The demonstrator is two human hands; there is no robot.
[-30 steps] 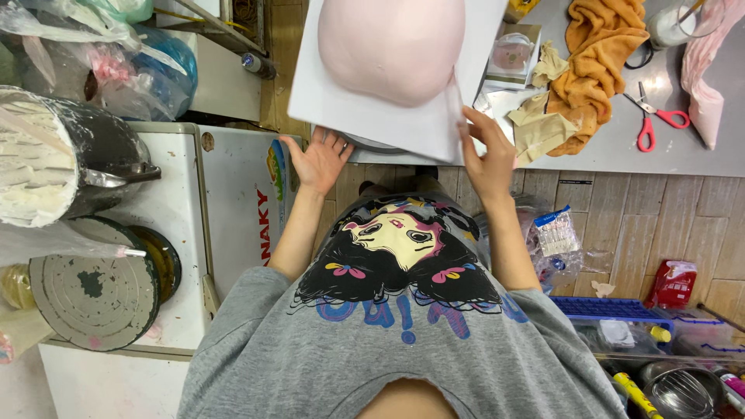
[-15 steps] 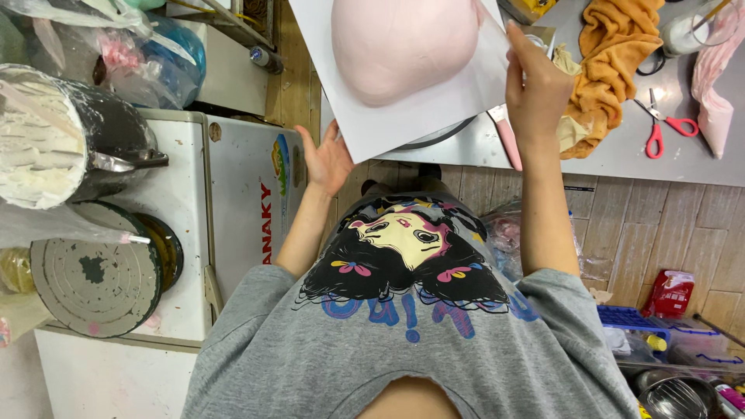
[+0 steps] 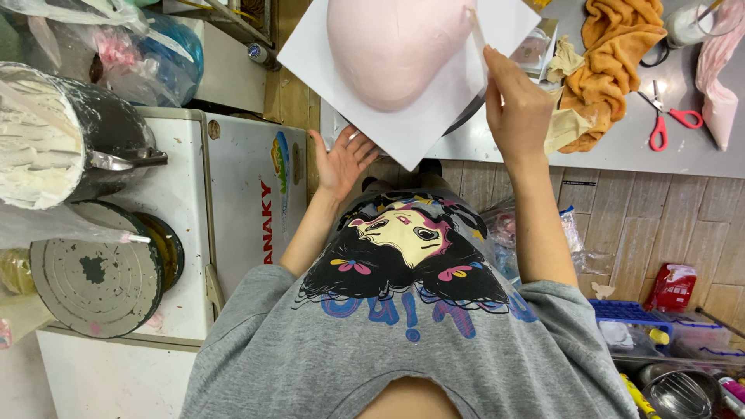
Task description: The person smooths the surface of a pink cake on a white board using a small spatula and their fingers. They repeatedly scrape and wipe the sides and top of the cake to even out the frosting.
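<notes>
Your left hand [image 3: 341, 159] lies open, palm up, under the near corner of the white board [image 3: 423, 132], which carries the pink cake [image 3: 396, 46]. Your right hand [image 3: 516, 109] pinches a thin clear strip [image 3: 477, 35] against its side. Its covering looks smooth already; only the right side seems left to finish.
</notes>
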